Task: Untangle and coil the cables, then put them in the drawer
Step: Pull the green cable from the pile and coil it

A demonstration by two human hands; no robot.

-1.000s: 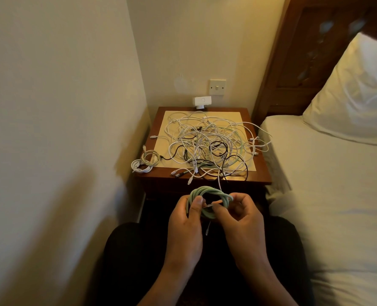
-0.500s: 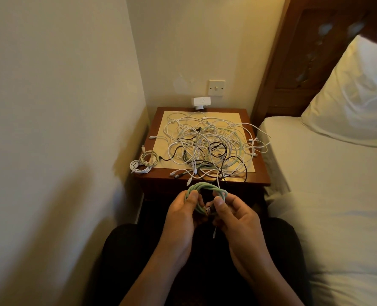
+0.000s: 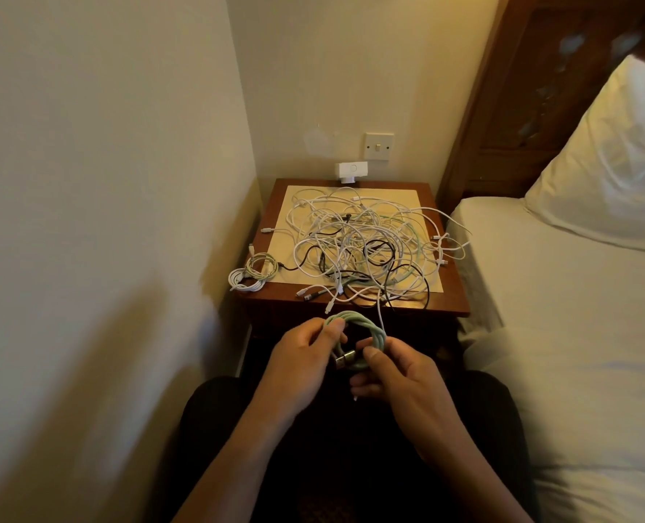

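Observation:
A coiled pale green cable (image 3: 366,322) hangs in front of the nightstand, above my lap. My left hand (image 3: 302,366) pinches its left side between thumb and fingers. My right hand (image 3: 400,375) grips its lower right side, thumb by the metal USB plug (image 3: 344,359). A tangle of white, black and green cables (image 3: 362,247) covers the nightstand (image 3: 275,303) top. Two small coiled white cables (image 3: 251,275) lie at its front left corner. A thin white cable (image 3: 380,311) trails from the tangle down past my hands. The drawer is not visible.
A wall runs close on the left. The bed (image 3: 562,334) with a pillow (image 3: 611,164) lies right of the nightstand, the wooden headboard (image 3: 532,88) behind. A white adapter (image 3: 351,169) sits at the nightstand's back edge under a wall switch (image 3: 378,146).
My hands have turned the green coil and shifted their hold; the USB plug now shows at the coil's lower edge by my right thumb. The coil stays in front of the nightstand.

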